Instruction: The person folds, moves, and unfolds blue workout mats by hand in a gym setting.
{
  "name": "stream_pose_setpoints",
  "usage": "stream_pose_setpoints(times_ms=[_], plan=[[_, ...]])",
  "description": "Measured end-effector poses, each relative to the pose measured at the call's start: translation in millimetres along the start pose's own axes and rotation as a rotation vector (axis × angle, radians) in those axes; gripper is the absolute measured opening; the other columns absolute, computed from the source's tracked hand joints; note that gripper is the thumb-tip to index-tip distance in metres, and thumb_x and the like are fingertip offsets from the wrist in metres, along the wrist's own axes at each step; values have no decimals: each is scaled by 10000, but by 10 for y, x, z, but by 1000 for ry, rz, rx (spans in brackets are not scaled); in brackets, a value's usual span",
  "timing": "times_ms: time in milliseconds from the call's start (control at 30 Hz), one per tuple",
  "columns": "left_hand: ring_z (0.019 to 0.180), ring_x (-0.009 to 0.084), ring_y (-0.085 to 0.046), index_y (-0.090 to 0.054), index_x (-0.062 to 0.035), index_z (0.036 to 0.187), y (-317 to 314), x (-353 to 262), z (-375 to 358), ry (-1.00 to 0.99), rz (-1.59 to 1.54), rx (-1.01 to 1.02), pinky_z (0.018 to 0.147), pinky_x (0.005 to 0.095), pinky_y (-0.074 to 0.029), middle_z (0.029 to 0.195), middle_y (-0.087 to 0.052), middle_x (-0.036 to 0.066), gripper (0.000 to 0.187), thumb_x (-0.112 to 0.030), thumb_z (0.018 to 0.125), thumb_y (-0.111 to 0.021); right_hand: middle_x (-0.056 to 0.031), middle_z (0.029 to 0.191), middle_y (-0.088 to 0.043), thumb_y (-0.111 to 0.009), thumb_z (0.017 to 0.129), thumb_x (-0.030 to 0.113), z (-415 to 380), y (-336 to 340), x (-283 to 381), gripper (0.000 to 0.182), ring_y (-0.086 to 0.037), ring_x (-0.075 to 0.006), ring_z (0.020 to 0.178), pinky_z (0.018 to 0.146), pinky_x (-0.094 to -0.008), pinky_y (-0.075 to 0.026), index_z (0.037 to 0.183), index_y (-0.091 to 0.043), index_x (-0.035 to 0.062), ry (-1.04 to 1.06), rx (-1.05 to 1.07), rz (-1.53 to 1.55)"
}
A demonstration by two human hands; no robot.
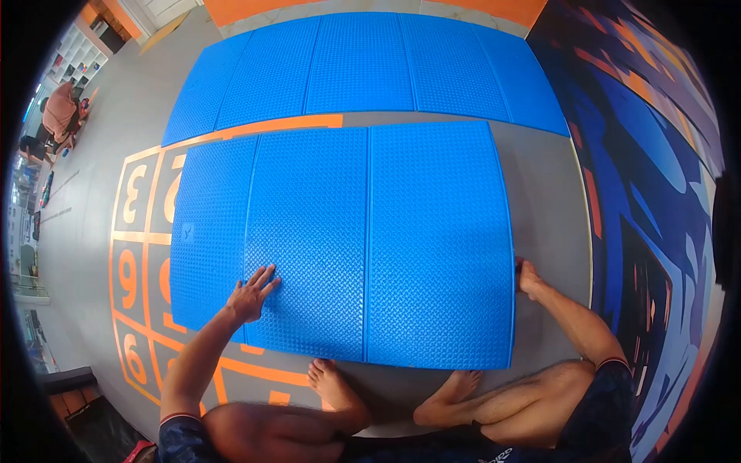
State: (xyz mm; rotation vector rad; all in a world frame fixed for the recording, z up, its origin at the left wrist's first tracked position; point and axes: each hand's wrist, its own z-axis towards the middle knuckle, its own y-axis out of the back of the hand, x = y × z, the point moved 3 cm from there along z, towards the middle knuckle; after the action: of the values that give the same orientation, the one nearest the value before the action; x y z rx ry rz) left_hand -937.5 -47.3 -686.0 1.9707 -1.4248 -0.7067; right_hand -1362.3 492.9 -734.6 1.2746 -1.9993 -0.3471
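Note:
A blue textured mat (309, 201) with fold lines lies in front of me, over part of the orange-numbered floor. My left hand (252, 295) rests on its left part with the fingers spread flat. At the mat's right edge is my right hand (528, 278); its fingers are partly hidden behind the edge, so how far they wrap round it is unclear. My bare feet are at the near edge of the mat. Beyond it lies a second blue mat (359, 62) in several panels, with a strip of grey floor between the two.
Orange number squares (130, 278) mark the grey floor on the left. A painted wall (633, 201) runs along the right side. Two people (60, 112) crouch at the far left, near white shelves (77, 52). A dark bag (100, 430) sits at the lower left.

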Motion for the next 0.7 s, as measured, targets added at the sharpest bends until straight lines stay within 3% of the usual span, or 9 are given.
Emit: stream_pose_setpoints(times_ms=[133,167,200,300,333,433,533,633,700], plan=[[1517,267,-101,-331,-222,1512,-1,71,-44,64,-2,39,1101,649,-347,1650,-57,18,854,57,745,-583,-110,947,-689,-732,848,126,10,48,-44,330,-663,-192,776,547,-335,-541,1152,-624,59,21,0,-100],[1518,265,-95,-332,-218,1511,-5,97,-63,84,-8,54,1100,649,-346,1650,-55,17,845,44,748,-585,-108,918,-688,-747,832,117,34,56,-109,326,-661,-188,758,552,-337,-541,1128,-629,51,36,-22,-114],[1517,281,-83,-332,-202,1508,-87,186,-47,98,5,57,1095,650,-344,1650,-48,22,808,-96,789,-683,-106,890,-687,-763,816,109,50,66,-168,322,-660,-184,741,556,-339,-540,1105,-635,44,52,-48,-127],[1514,308,-82,-328,-184,1506,-50,215,-102,137,-51,61,1097,648,-339,1650,-42,29,889,-314,763,-797,-110,858,-684,-781,802,111,247,143,-451,317,-659,-179,722,580,-350,-541,1069,-633,26,109,-83,-168],[1512,311,-78,-308,-180,1523,-122,290,-85,158,-45,55,1094,664,-325,1652,-25,7,1005,-525,721,-805,-113,857,-683,-782,802,116,231,149,-431,317,-659,-179,721,590,-355,-542,1064,-630,20,131,-85,-181],[1507,342,-93,-294,-152,1529,-195,360,-110,218,-89,41,1079,664,-340,1654,-16,9,1059,-613,705,-774,-131,889,-690,-784,800,134,23,309,-218,308,-677,-226,803,679,-380,-546,1045,-631,26,44,-92,-184],[1487,403,-131,-287,-123,1528,-125,297,-122,334,-67,97,1064,647,-364,1655,-11,16,1116,-668,678,-763,-160,916,-691,-784,793,152,154,496,-323,309,-681,-287,884,778,-403,-537,1039,-640,31,143,-197,-360],[1462,454,-164,-272,-110,1529,-211,367,-119,456,-86,113,1052,626,-382,1653,-8,65,1131,-665,676,-768,-152,958,-690,-784,800,128,147,537,-341,378,-670,-280,942,848,-390,-535,1122,-616,19,51,-235,-358],[1456,462,-169,-246,-114,1535,-392,479,-65,504,-125,41,1055,620,-378,1648,-14,103,1137,-648,682,-775,-168,1082,-655,-789,793,134,82,530,-334,461,-645,-297,1031,891,-400,-521,1179,-571,12,-1,-285,-326]])
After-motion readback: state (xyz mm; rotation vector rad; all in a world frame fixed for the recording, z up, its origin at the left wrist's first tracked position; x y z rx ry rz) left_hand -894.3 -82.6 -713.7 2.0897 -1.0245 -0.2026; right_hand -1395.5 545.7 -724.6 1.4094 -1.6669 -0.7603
